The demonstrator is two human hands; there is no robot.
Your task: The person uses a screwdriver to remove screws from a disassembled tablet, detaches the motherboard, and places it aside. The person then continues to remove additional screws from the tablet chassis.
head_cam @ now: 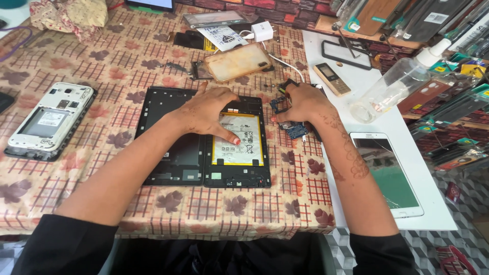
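Fingers of left hand (pixel 211 113) spread flat, pressing battery (pixel 237 139) inside opened tablet (pixel 204 137); right hand (pixel 300 104) pinches blue board (pixel 288 119) at tablet's right edge. Best: hold frame steady, lift board level, gently. Board sits under right fingertips, touching.

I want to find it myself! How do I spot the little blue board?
Look at the opened black tablet on the patterned tablecloth. Just past its right edge, under the right hand, lies a small blue circuit board, the only blue piece there.
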